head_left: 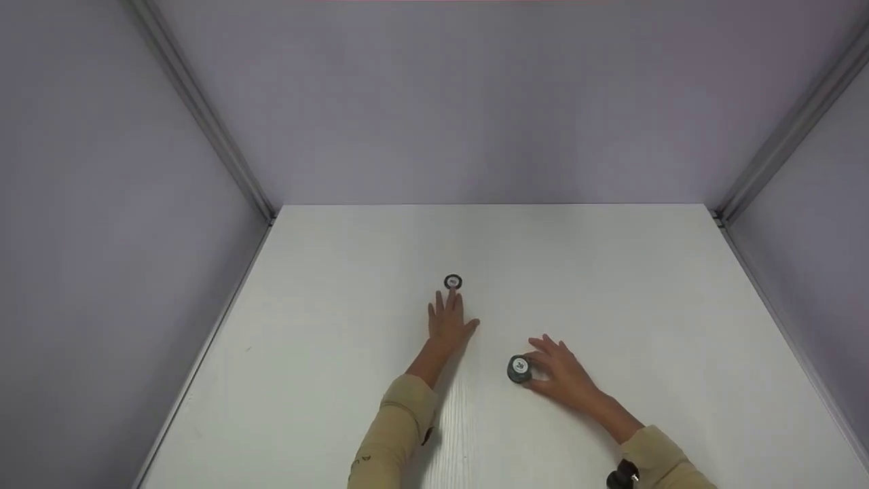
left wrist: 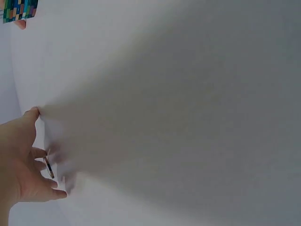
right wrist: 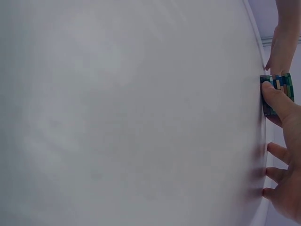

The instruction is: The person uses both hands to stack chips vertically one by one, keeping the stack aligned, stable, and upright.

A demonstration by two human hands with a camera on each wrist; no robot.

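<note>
Two hands on a white surface inside plain grey walls.
The left hand (head_left: 448,322) lies flat with straight fingers, its grip released, fingertips just by a small round disc (head_left: 453,282). The right hand (head_left: 562,375) curls its thumb and fingers round a thicker round roll (head_left: 519,369) with colourful sides. The white surface (head_left: 339,353) meets three grey walls (head_left: 475,102) with metal strips in the corners.

White wood-grain tabletop (head_left: 611,285) fills the lower half of the head view — plain lilac-grey back wall (head_left: 475,102) behind, matching side walls left and right, grey metal corner strips (head_left: 204,112) running down to the table's far corners.
</note>
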